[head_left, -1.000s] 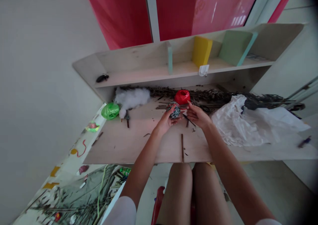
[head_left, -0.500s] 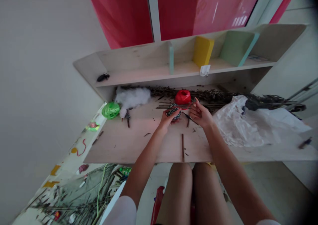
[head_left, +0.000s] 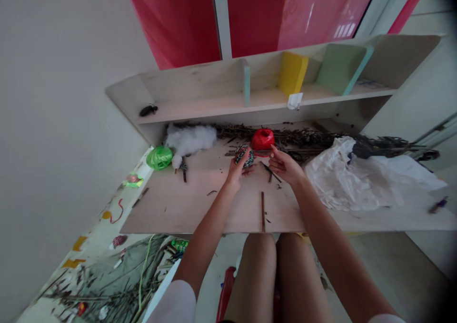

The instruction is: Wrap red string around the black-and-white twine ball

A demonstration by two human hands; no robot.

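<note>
My left hand (head_left: pixel 237 171) is wrapped around a small bundle of black-and-white twine (head_left: pixel 245 156), with a little red showing near its top. A thin red string (head_left: pixel 262 156) stretches from beside the bundle to my right hand (head_left: pixel 285 166), whose thumb and forefinger are pinched at its end. Behind both hands sits a ball of red plastic string (head_left: pixel 263 139). Below my right fingers a thin dark pointed piece (head_left: pixel 267 168) lies across a short stick (head_left: pixel 270 176). My palms hide part of the bundle.
On the desk are white stuffing (head_left: pixel 193 140), a green string ball (head_left: pixel 159 158), a crumpled white plastic bag (head_left: pixel 350 180) and a short brown stick (head_left: pixel 263 211). Dry twigs (head_left: pixel 303 136) line the back under the shelf (head_left: pixel 207 112). More twigs (head_left: pixel 117 285) lie lower left.
My left hand and the twine bundle have shifted slightly left and the bundle has turned. My right hand has dropped a little and moved left.
</note>
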